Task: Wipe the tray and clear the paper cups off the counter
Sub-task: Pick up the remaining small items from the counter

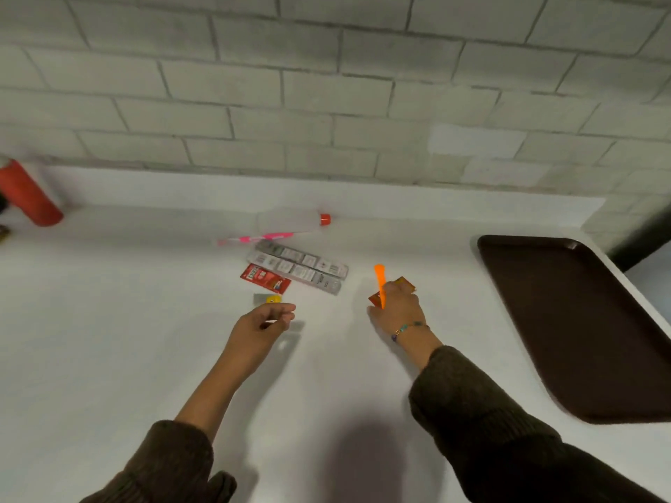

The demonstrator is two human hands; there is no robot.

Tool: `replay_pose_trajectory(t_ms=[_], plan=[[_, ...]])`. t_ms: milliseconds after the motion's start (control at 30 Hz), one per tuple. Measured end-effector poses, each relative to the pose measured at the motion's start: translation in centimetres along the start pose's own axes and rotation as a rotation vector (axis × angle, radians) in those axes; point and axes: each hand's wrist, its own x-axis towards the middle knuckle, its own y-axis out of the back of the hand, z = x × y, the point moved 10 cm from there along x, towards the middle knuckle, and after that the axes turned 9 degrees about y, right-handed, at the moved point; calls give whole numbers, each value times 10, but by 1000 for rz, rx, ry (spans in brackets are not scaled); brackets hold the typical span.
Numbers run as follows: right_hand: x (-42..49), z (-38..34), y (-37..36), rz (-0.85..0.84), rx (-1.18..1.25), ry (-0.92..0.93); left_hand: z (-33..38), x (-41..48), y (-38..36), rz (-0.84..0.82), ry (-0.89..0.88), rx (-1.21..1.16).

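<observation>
**Right grip [397,306] round an orange stick [379,281], tray [581,321] off to the right**

Right grip's fingers were curled round the stick just right of centre, and the stick pointed up the frame. An orange packet [406,284] lay under the fingertips on the white table [109,339]. A beaded bracelet [408,327] circled that wrist.

The left grip [267,319] was left of centre with its fingers loosely curled toward the thumb; whether it pinched anything could not be told. Just above it lay a small yellow piece [273,298], then a red packet [265,277] and two grey strips [301,271] side by side. Higher up lay a pink rod [261,238] and a clear bottle [287,221] on its side, its orange cap [325,219] pointing right. A red cylinder [29,194] stood at the upper left.

The dark brown tray lay flat on the table at the right edge of the frame, well apart from both grips.
</observation>
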Motion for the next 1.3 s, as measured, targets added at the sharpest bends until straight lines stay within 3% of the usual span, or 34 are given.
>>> replay_pose_trajectory(t_ms=[167,500,600,800,867,1033,1100,1200,1300], plan=[[25,9,-14,45,-105,-39,-10,8,26,100,30,-6],[49,-1,-14,66,61,71,-26,37,39,176,16,143],[45,0,-8,114,316,66,-25,56,39,222,-27,365],[38,17,13,241,371,-61,-23,86,22,232,-58,799],[40,21,14,227,368,-92,-23,87,17,263,-77,952],[50,19,1,90,265,-128,-23,76,4,333,-122,1063],[53,15,-6,53,206,-133,-24,71,0,306,-97,977],[56,10,-12,35,139,-162,-24,56,0,224,-64,530],[59,7,-17,26,142,-200,-23,37,7,231,-29,244]])
